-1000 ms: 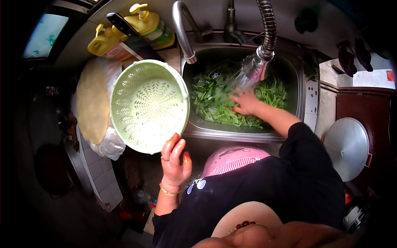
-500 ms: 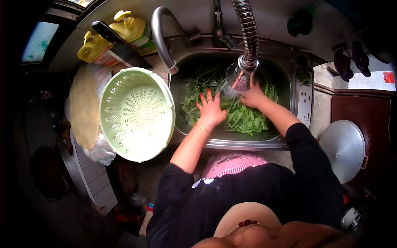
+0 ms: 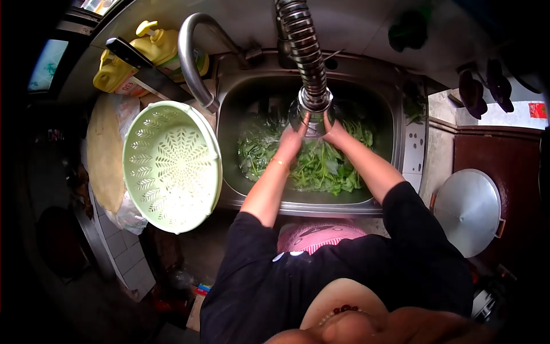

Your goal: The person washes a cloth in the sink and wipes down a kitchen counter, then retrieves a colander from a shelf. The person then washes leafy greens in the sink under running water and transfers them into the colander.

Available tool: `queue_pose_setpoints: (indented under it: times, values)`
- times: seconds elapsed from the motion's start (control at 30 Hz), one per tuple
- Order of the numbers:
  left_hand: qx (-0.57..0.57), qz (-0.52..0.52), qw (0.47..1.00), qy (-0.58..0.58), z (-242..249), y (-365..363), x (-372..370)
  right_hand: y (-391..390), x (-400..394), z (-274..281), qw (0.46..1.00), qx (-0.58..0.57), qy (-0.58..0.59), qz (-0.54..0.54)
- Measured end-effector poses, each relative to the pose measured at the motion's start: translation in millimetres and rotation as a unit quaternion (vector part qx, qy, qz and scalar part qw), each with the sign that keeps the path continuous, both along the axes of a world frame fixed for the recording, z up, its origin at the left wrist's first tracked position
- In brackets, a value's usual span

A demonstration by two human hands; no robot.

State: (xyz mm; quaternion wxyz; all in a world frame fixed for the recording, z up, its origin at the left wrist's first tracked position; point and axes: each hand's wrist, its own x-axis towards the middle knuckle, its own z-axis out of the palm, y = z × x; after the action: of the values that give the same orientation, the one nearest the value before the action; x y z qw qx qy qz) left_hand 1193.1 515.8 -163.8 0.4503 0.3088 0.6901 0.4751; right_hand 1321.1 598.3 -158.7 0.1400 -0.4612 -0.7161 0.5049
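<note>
Leafy greens (image 3: 323, 169) lie in the water of a steel sink (image 3: 298, 207). My left hand (image 3: 290, 144) and my right hand (image 3: 337, 135) are close together above the greens, at the end of a spring-hose faucet (image 3: 309, 69). The faucet's head (image 3: 315, 100) covers most of my fingers, so their grip is hidden. Water splashes between my hands. To the left of the sink sits a pale green plastic colander (image 3: 182, 152) with a leaf-pattern of holes, tilted toward me.
A curved steel spout (image 3: 184, 49) arches over the sink's left corner. Behind the colander are yellow pump bottles (image 3: 157, 46), a cleaver (image 3: 146, 66) and a round wooden board (image 3: 104, 155). A round metal lid (image 3: 467, 212) is at the right.
My left hand has moved right and away from me, off the spread greens, to join my right hand under the faucet head. The view has shifted slightly.
</note>
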Motion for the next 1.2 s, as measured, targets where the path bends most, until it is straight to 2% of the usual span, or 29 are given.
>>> queue_pose_setpoints:
  times: [0.03,0.1,0.17,0.2,0.23,0.27,0.3,0.37,0.4,0.43,0.5,0.53,0.57,0.6,0.63,0.67,0.7,0.77,0.8,0.83,0.87,0.9,0.97,1.0,1.03,1.1,1.13,1.17,1.2]
  values:
    - [-0.002,0.026,0.999,-0.048,37.0,-5.8,2.8,3.6,3.4,11.3,1.000,-0.012,-0.025,0.014]
    - [0.001,0.038,0.993,-0.110,64.2,-17.5,-6.8,12.0,10.8,38.0,0.995,-0.036,-0.079,0.055]
    - [0.022,0.037,0.987,-0.154,90.6,-25.0,-18.6,14.9,19.4,48.9,0.999,-0.050,-0.003,0.021]
    - [-0.009,0.039,0.983,-0.176,105.8,-27.3,-25.9,16.3,24.5,66.7,0.999,-0.017,-0.007,0.048]
    - [-0.019,0.042,0.988,-0.149,109.6,-30.8,-34.2,19.0,29.5,90.0,0.997,0.017,-0.010,0.074]
    - [0.023,0.044,0.993,-0.109,102.2,-33.8,-43.7,19.7,33.4,101.1,0.995,0.044,0.003,0.087]
    - [0.062,0.044,0.995,-0.069,94.0,-37.5,-52.0,18.7,35.8,111.9,0.995,0.055,0.035,0.074]
    - [0.066,0.080,0.993,0.057,103.3,-42.9,-61.9,20.4,41.9,132.4,0.997,0.046,0.024,0.063]
    - [0.057,0.124,0.989,0.060,106.4,-42.3,-63.4,20.5,45.1,144.9,0.996,0.055,-0.008,0.064]
    - [0.039,0.159,0.985,0.056,94.7,-44.0,-70.5,22.0,48.9,142.7,0.990,0.116,-0.023,0.082]
    - [0.004,0.091,0.979,0.181,57.0,-46.2,-90.1,21.0,54.1,123.0,0.973,0.178,-0.089,0.120]
    - [-0.034,0.041,0.970,0.237,37.7,-49.4,-89.7,8.9,50.4,121.9,0.935,0.242,-0.208,0.152]
    - [-0.031,-0.005,0.953,0.301,-4.3,-53.3,-93.9,-7.5,44.9,121.2,0.879,0.302,-0.324,0.179]
    - [-0.074,-0.033,0.963,0.258,-2.9,-54.9,-83.4,-18.9,42.2,105.3,0.878,0.266,-0.325,0.231]
    - [-0.116,-0.061,0.968,0.215,0.6,-55.6,-69.2,-34.0,38.5,107.7,0.841,0.242,-0.351,0.333]
    - [-0.145,-0.076,0.968,0.188,5.2,-55.7,-62.8,-46.3,40.9,98.7,0.811,0.243,-0.330,0.417]
    - [-0.147,-0.048,0.970,0.185,7.4,-57.1,-62.2,-54.9,40.6,83.1,0.775,0.242,-0.307,0.497]
    - [-0.153,0.008,0.972,0.178,8.3,-62.6,-63.4,-37.3,29.6,51.4,0.721,0.268,-0.329,0.547]
    - [-0.158,0.005,0.968,0.194,-31.5,-69.1,-79.9,-26.0,21.0,34.8,0.694,0.280,-0.339,0.570]
    - [-0.179,0.042,0.964,0.193,-28.1,-70.0,-78.1,-18.0,11.8,18.7,0.760,0.258,-0.338,0.492]
    - [-0.200,0.079,0.958,0.191,-19.2,-69.3,-71.5,-21.6,2.8,7.3,0.799,0.236,-0.352,0.428]
    - [-0.220,0.115,0.950,0.188,-14.5,-69.4,-66.9,-27.1,-7.9,2.0,0.832,0.212,-0.364,0.360]
    - [-0.192,0.164,0.964,0.078,-24.0,-68.4,-70.3,-58.2,-22.2,26.3,0.874,0.148,-0.337,0.317]
    - [-0.173,0.182,0.968,0.016,-26.1,-68.3,-71.7,-76.8,-21.0,14.1,0.858,0.190,-0.323,0.352]
    - [-0.152,0.197,0.967,-0.046,-31.5,-66.3,-74.0,-85.4,-17.1,35.0,0.815,0.188,-0.340,0.430]
    - [-0.127,0.187,0.970,-0.094,-42.1,-66.6,-75.6,-70.8,12.4,19.7,0.833,0.112,-0.233,0.489]
    - [-0.125,0.165,0.971,-0.118,-41.1,-68.8,-74.8,-56.1,16.9,39.9,0.862,0.069,-0.255,0.434]
    - [-0.121,0.142,0.972,-0.141,-39.3,-69.6,-73.7,-41.3,27.8,21.2,0.879,0.118,-0.227,0.402]
    - [-0.100,0.155,0.963,-0.199,-35.1,-69.0,-69.1,-44.1,27.5,23.7,0.883,0.150,-0.263,0.357]
